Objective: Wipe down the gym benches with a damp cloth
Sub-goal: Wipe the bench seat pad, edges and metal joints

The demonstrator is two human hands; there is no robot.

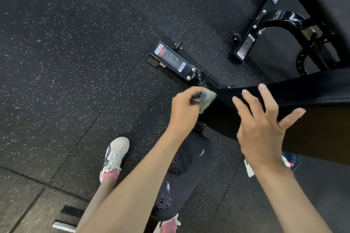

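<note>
Two hands are in view. The left hand (186, 108), near the centre, is clenched round one pale green cloth (208, 100), crumpled and pressed to the lower end of one tilted black padded backrest (303, 89) that runs off towards 3 o'clock. The right hand (263, 128), at 4 o'clock, is released, with all five fingers spread over the backrest's near edge; whether they touch it cannot be told. At 6 o'clock lies one black oval seat pad (197, 157), its cover torn in two ragged patches, and the left forearm crosses its left side. Two black steel bench bases show, the near base (189, 73) at 12 o'clock and the far base (253, 30) at 2 o'clock, each bearing a printed warning label. Two white trainers with pink socks stand on the speckled black rubber floor (56, 43), one trainer (115, 154) at 7 o'clock and the other (168, 224) at the bottom edge, mostly hidden by the seat pad. One chrome bar end (63, 226) lies at 7 o'clock, low.
</note>
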